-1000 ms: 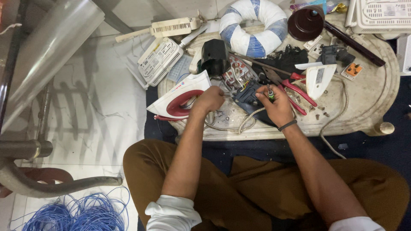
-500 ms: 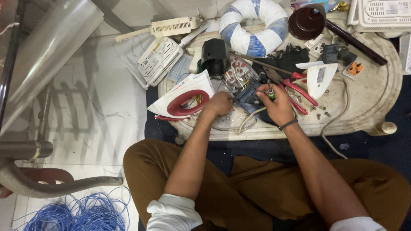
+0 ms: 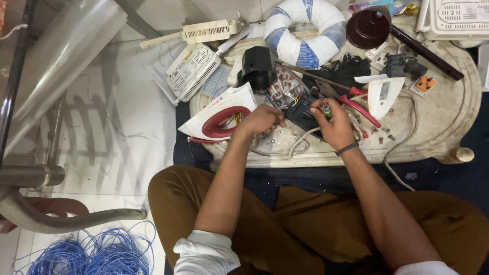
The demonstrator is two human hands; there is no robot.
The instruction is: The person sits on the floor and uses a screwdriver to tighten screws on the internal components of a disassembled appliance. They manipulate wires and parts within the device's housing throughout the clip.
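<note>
On the cluttered cream tray [image 3: 448, 117], the right hand [image 3: 336, 127] grips a green screwdriver [image 3: 326, 109]; the left hand [image 3: 262, 119], curled, steadies a black part [image 3: 303, 112].

A white and blue striped ring [image 3: 304, 31] lies at twelve o'clock on the cluttered pale work board [image 3: 448, 117]. Just right of it, at one o'clock, sits a dark brown round lid [image 3: 368, 28] with a dark rod [image 3: 427, 53] running off toward two o'clock. A white vented box [image 3: 192, 70] rests at eleven o'clock, half off the board, with a slim white vented bar [image 3: 206, 32] above it. Red-handled pliers [image 3: 359, 108] lie near the centre. A clear plastic roll [image 3: 61, 56] slants across ten o'clock. A tangle of blue wire [image 3: 89, 252] is heaped on the white floor at seven o'clock, below a grey curved pipe [image 3: 66, 219].
</note>
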